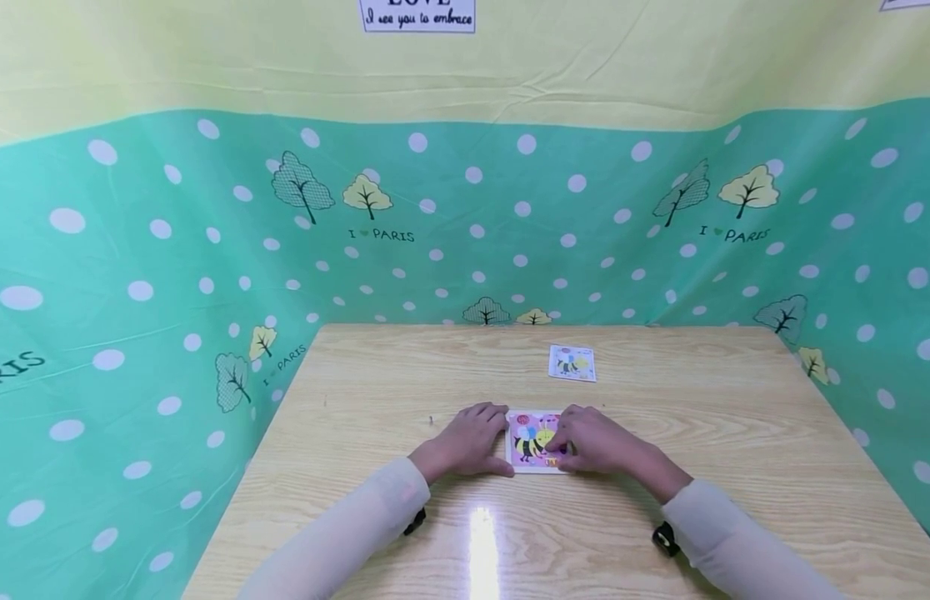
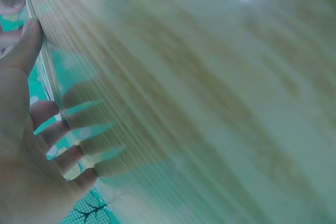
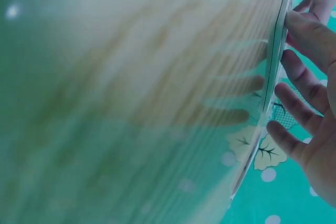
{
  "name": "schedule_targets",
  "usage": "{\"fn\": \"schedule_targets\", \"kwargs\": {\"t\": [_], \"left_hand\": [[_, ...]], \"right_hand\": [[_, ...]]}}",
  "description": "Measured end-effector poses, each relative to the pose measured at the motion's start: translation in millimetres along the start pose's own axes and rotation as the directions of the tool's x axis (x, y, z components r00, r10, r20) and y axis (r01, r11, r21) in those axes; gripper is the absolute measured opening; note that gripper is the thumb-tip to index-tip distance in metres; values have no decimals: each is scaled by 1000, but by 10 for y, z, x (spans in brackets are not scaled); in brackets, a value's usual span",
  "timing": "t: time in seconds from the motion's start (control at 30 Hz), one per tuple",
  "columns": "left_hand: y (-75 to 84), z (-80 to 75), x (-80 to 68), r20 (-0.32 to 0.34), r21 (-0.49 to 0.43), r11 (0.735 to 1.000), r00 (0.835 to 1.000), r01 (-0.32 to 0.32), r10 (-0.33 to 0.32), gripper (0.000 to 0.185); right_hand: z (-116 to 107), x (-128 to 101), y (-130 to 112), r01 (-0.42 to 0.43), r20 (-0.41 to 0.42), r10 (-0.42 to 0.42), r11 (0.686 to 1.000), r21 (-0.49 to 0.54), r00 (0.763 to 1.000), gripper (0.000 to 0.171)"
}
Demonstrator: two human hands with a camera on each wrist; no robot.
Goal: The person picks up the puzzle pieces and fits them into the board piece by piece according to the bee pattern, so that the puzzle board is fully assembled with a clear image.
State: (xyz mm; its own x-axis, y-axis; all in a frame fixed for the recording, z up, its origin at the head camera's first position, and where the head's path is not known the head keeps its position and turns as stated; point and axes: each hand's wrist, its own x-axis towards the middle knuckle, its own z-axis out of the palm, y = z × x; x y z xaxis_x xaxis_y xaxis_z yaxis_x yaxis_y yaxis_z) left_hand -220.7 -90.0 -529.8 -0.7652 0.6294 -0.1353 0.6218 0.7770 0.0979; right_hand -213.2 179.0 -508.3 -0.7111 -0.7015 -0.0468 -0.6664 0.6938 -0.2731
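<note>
A flat bee picture board (image 1: 526, 452), pink with a white border, lies on the table. My left hand (image 1: 468, 442) rests at its left side, fingers toward the upper left corner and thumb by the lower left one. My right hand (image 1: 596, 442) is over the board's right part, its bent fingers touching the picture near the bee's face. Whether it pinches a small piece there is hidden. Low across the tabletop, the left wrist view shows the left thumb (image 2: 30, 40) at the board's edge. The right wrist view shows the right thumb (image 3: 307, 32) close to it.
A second bee card (image 1: 573, 363), with a paler picture, lies behind the board, slightly right. The wooden table (image 1: 375, 375) has a bright light reflection near the front. A green and yellow patterned cloth (image 1: 450, 208) hangs behind and at both sides.
</note>
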Motion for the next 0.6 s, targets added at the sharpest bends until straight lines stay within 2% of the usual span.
{"fn": "schedule_targets", "kwargs": {"t": [0.17,0.4,0.6], "left_hand": [[-1,-8,6,1,0,1000,1000,4,-4,83],[15,-7,12,3,-11,1000,1000,7,-7,82],[13,3,15,-2,-5,1000,1000,7,-7,83]], "right_hand": [[11,-1,5,30,-18,-30,1000,-7,999,22],[-3,3,12,48,-33,-48,999,-22,998,4],[-10,-5,23,61,-41,-61,998,3,997,5]]}}
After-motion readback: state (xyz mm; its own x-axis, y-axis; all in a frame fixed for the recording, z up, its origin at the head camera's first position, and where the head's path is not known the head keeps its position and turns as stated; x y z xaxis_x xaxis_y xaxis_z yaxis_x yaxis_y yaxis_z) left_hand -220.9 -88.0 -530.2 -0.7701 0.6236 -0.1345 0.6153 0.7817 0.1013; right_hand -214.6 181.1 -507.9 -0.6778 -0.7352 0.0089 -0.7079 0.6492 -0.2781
